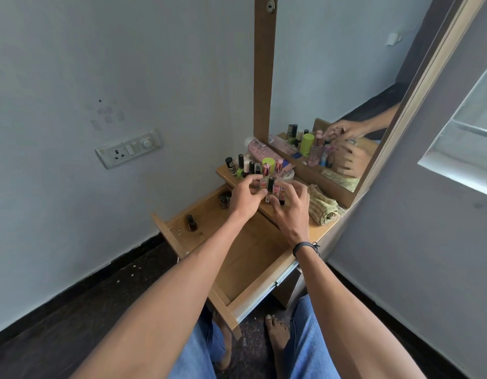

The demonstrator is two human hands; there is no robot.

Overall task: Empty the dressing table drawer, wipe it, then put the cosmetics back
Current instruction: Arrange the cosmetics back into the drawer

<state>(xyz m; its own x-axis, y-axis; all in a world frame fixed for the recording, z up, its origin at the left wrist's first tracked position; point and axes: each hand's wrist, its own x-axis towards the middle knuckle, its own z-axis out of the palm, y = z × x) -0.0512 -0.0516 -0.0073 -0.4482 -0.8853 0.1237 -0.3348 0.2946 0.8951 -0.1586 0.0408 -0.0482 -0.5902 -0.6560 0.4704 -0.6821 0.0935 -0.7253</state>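
Note:
The wooden drawer [253, 285] of the dressing table is pulled out, and its floor is mostly bare. A dark nail polish bottle [191, 222] lies near its left front corner, and two small dark jars [225, 201] stand at its back. Several lipsticks and small bottles [272, 187] stand clustered on the table top above the drawer. My left hand [246, 199] and my right hand [290, 209] flank this cluster with fingers spread around it, touching the pieces. More nail polishes [241, 166] and a lime-green capped container [268, 162] stand behind them.
A folded yellow-green cloth [323, 207] lies on the table top right of my right hand. A pink tube [257, 150] rests against the mirror [332, 119], which reflects the hands. A wall socket [127, 151] sits to the left. My bare feet are under the drawer.

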